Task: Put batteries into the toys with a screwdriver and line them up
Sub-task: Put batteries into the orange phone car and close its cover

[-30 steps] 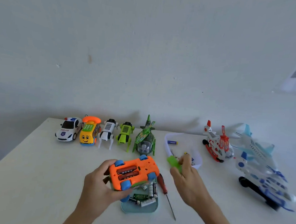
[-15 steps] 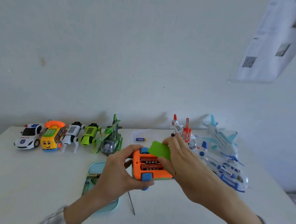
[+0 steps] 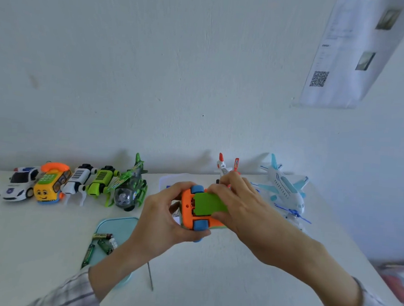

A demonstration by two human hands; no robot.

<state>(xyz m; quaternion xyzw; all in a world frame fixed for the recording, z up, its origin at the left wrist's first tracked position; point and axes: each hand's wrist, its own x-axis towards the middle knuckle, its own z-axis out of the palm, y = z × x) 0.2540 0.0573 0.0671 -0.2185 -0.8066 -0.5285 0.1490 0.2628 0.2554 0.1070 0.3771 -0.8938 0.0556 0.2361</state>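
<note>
Orange toy car (image 3: pixel 190 213) lies upside down in mid-air above the white table (image 3: pixel 37 237), its blue wheels upward, seen from the head camera. The left hand (image 3: pixel 166 219) curls round the car's left end and near side, holding it firmly. The right hand (image 3: pixel 238 202) pinches a green battery cover (image 3: pixel 208 204) and lays it over the open battery bay; the cover's long axis runs left to right, along the car's length. Its left edge seems not yet seated, for a strip of the bay shows there, so the right hand is the one placed to press it home. Below the grip, toward the person, the screwdriver (image 3: pixel 150 277) shows only its thin shaft beside a light blue tray (image 3: pixel 118 223) holding loose batteries (image 3: pixel 104 241). Left of the grip, finished toys (image 3: pixel 76 185) stand in a row against the wall. Right of it stands a toy airplane (image 3: pixel 284 188).
</note>
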